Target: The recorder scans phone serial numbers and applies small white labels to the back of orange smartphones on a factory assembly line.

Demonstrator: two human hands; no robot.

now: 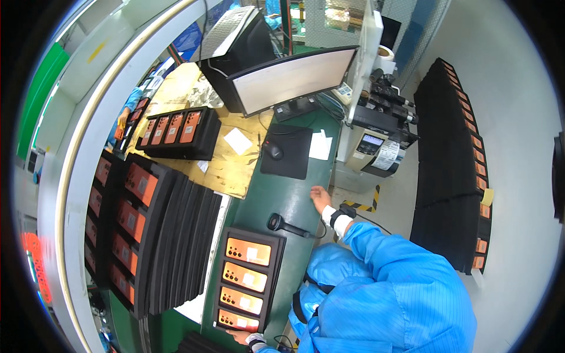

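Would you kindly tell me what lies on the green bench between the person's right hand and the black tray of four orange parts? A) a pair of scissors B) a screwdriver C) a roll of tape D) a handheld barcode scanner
D: a black handheld scanner with a cable lies on the green bench, between the right hand resting at the bench edge and the black tray of orange parts.

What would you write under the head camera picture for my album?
Left hand grips a black foam tray of four orange parts; right hand rests on the green table's edge.
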